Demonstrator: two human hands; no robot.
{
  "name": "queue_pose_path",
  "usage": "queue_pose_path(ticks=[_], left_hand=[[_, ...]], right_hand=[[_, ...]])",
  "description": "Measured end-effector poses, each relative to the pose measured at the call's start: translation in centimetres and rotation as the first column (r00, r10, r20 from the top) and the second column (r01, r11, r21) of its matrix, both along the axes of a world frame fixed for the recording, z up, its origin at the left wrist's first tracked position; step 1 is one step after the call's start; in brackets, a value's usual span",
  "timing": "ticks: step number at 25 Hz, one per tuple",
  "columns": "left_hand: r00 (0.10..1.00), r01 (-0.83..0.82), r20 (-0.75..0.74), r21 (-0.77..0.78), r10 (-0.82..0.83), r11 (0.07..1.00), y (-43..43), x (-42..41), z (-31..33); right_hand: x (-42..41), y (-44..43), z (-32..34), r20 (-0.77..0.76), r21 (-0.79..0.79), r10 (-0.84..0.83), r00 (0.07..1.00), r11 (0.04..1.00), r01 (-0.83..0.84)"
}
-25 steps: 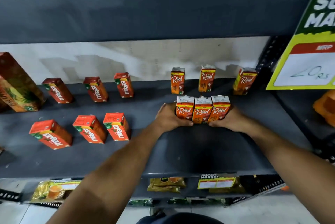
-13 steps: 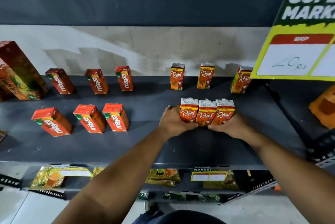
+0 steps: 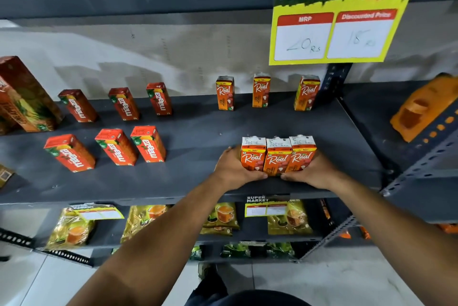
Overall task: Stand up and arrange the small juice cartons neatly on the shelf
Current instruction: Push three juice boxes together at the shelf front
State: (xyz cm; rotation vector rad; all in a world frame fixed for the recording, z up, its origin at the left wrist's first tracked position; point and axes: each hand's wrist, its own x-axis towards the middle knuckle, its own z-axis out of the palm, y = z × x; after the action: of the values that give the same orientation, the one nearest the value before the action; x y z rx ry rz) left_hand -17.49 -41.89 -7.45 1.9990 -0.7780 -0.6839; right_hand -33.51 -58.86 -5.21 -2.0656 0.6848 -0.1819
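Three small orange Real juice cartons (image 3: 277, 154) stand upright, pressed side by side, near the front of the dark grey shelf (image 3: 193, 177). My left hand (image 3: 235, 169) clasps the left end of the row and my right hand (image 3: 311, 172) clasps the right end, fingers curled under the fronts. Three more Real cartons (image 3: 260, 91) stand spaced apart along the back wall. To the left, several red Maaza cartons (image 3: 116, 146) stand in two rows of three.
A tall pineapple juice carton (image 3: 27, 97) stands at the far left. A yellow price sign (image 3: 334, 16) hangs from the shelf above at right. An orange pack (image 3: 421, 110) lies on the neighbouring shelf. Tea packets (image 3: 220, 216) fill the shelf below.
Both hands keep pressing the three Real cartons together at about the same spot on the shelf. My view has tilted up and right, showing more of the price sign.
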Motion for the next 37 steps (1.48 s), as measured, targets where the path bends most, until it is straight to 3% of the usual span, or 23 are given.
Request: queue_pose_path(ticks=[10, 26, 37], left_hand=[[0.993, -0.004, 0.121, 0.079, -0.006, 0.997, 0.9, -1.8, 0.4], [0.991, 0.025, 0.127, 0.075, -0.034, 0.997, 1.4, -2.0, 0.2], [0.992, 0.125, -0.012, -0.055, -0.125, 0.991, 2.4, -1.6, 0.5]], right_hand=[[-1.2, 0.7, 0.4, -0.05, -0.01, 0.001, 0.999, 1.0, -0.002], [-1.7, 1.0, 0.4, -0.047, -0.02, -0.004, 0.999, 1.0, 0.003], [-2.7, 1.4, 0.7, 0.068, 0.009, 0.029, 0.997, 1.0, -0.03]])
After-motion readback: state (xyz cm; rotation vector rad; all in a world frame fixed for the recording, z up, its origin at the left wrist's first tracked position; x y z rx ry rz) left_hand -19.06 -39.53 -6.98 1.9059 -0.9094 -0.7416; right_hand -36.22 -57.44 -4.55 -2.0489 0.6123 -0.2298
